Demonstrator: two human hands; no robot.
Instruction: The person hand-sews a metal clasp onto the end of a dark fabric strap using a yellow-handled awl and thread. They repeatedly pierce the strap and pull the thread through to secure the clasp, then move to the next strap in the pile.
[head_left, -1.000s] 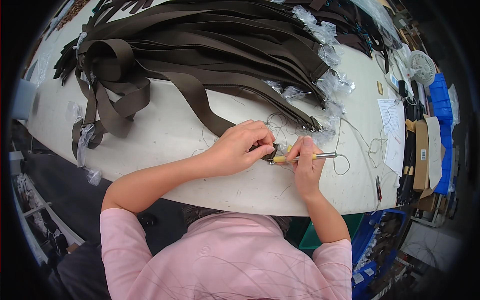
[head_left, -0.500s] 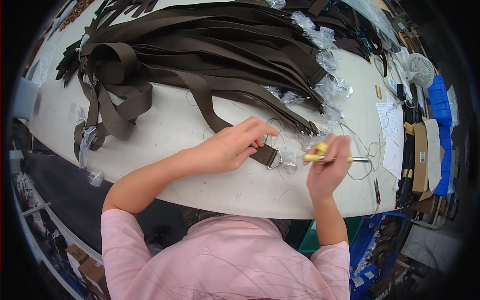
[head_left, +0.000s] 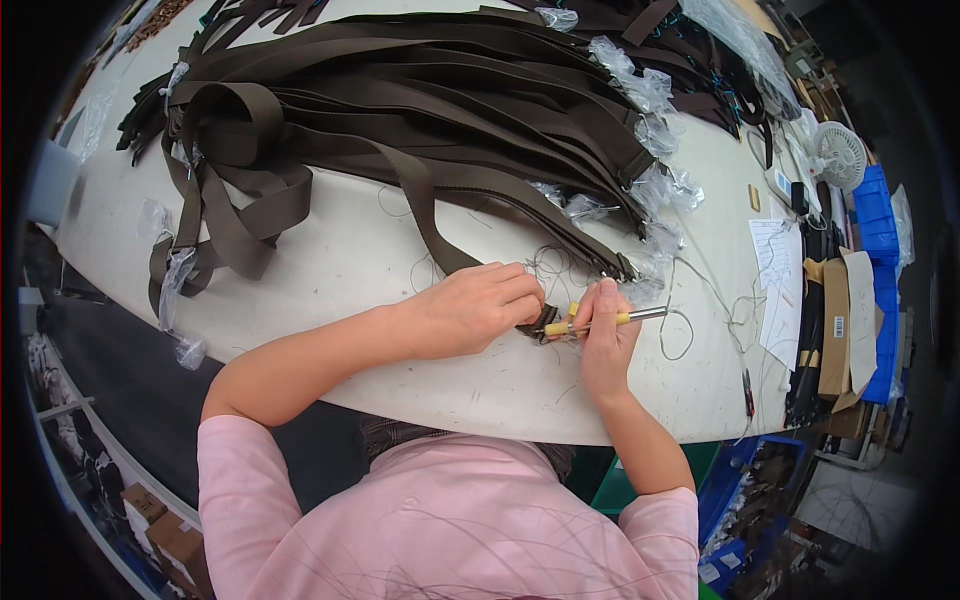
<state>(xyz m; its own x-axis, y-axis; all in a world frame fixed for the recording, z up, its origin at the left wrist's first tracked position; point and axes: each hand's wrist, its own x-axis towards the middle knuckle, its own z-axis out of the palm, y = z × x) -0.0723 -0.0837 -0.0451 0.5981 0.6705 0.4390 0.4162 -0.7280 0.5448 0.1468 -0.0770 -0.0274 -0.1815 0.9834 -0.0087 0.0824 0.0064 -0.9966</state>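
My left hand (head_left: 480, 312) is closed on the end of a dark brown webbing strap (head_left: 437, 243), with the fingers curled over it. Beyond the fingertips shows the strap's stitched end (head_left: 540, 322), folded up, its metal fitting mostly hidden. Close on the right, my right hand (head_left: 608, 335) grips a slim yellow-and-silver pen-like tool (head_left: 625, 318). The tool's yellow end lies at the strap's end, while its silver shaft points right. A second yellow piece shows by the fingers; whether it belongs to the tool, I cannot tell.
A large heap of brown straps (head_left: 420, 100) with plastic-wrapped ends (head_left: 650, 90) fills the far side of the white table (head_left: 480, 395). Thin wires lie by my right hand. To the right are papers (head_left: 775, 270), a small fan (head_left: 840, 155), cardboard (head_left: 835, 330) and blue bins (head_left: 880, 215).
My right hand has moved left with the tool, which now meets the strap's end. The strap end has been folded up, and my left fingers have curled in around it.
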